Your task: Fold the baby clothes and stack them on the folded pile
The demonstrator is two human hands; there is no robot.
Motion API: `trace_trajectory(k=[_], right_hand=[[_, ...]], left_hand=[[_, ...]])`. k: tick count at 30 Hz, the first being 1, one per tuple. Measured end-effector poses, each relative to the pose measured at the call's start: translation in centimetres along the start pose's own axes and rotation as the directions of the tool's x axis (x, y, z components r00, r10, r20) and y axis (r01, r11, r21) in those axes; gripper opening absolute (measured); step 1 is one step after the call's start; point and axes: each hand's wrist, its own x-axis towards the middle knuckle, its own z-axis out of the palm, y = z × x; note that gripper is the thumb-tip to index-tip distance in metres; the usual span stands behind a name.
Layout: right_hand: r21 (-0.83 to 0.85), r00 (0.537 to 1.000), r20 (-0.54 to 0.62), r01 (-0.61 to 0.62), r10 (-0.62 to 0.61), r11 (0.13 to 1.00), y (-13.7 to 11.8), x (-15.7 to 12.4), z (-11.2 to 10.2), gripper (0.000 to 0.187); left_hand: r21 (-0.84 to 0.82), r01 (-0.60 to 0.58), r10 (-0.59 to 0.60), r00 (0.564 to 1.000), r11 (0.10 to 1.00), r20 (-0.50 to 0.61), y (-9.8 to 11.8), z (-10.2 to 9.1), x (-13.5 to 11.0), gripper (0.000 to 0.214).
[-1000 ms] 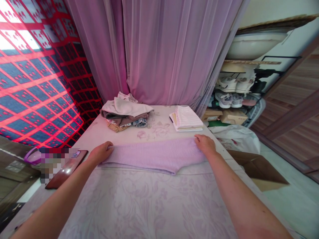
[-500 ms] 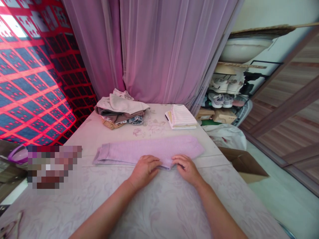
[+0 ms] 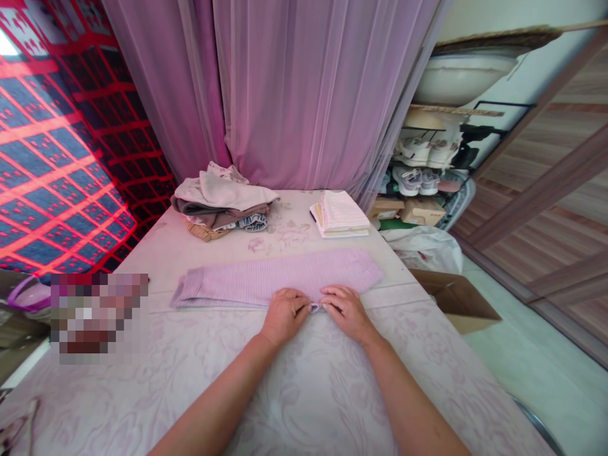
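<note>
On the floral bed [image 3: 308, 392], a folded lilac knit top [image 3: 270, 278] lies with its long axis side to side, the left hand [image 3: 285, 316] and right hand [image 3: 344, 311] meeting at its near edge's middle, fingers [image 3: 335, 297] curled closed on the fabric

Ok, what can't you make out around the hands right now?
Head view only:
The ribbed lilac garment's middle fold, hidden under the left hand and right hand.
Whatever lies left of it, blurred by a pixelated patch.
Lower layers of the clothes pile, covered by its top pieces.
</note>
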Motion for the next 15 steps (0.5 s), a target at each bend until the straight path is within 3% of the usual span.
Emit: trace_trajectory(k=[5, 10, 15], right_hand=[[0.068, 1.0, 0.009, -0.031, 0.03, 0.997, -0.1, 0.2, 0.0, 0.021], [0.101, 0.999, 0.02, -0.032, 0.031, 0.994, -0.3, 0.2, -0.1, 0.02], [0.063, 0.999, 0.024, -0.051, 0.049, 0.997, -1.1, 0.0, -0.1, 0.016]], left_hand=[[0.081, -0.012, 0.009, 0.999, 0.997, 0.043, 0.4, -0.1, -0.4, 0.027], [0.201, 0.0, -0.009, 0.999, 0.98, 0.046, 1.0, 0.1, -0.4, 0.02], [0.207, -0.001, -0.01, 0.999, 0.978, 0.051, 1.0, 0.1, -0.3, 0.022]])
